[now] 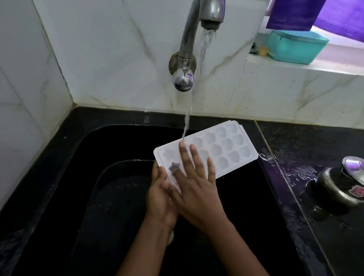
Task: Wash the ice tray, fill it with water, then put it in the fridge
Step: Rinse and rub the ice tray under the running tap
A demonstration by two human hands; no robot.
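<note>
Washing step in hand, by my judgement. Item one: white ice tray [217,148], centre of frame, held tilted over the black sink [109,197], cavities facing up, its far end toward the upper right. Item two: left hand [160,193], gripping the tray's near lower-left corner from beneath, thumb curled over the rim. Item three: right hand [196,187], laid flat on the tray's top face, fingers [193,155] spread wide, rubbing rather than holding anything. Item four: steel tap [199,25], upper centre, running; its stream [189,107] lands on the tray close by the right fingertips. Item five: steel pot with lid [348,183], right edge, on the wet black counter [308,146]. Item six: teal tub [294,46], upper right, on the sill. Filling not yet begun. Next move likely calls for rinsing the remaining cavities toward the far end, then levelling the tray under the stream so each cavity holds water.
</note>
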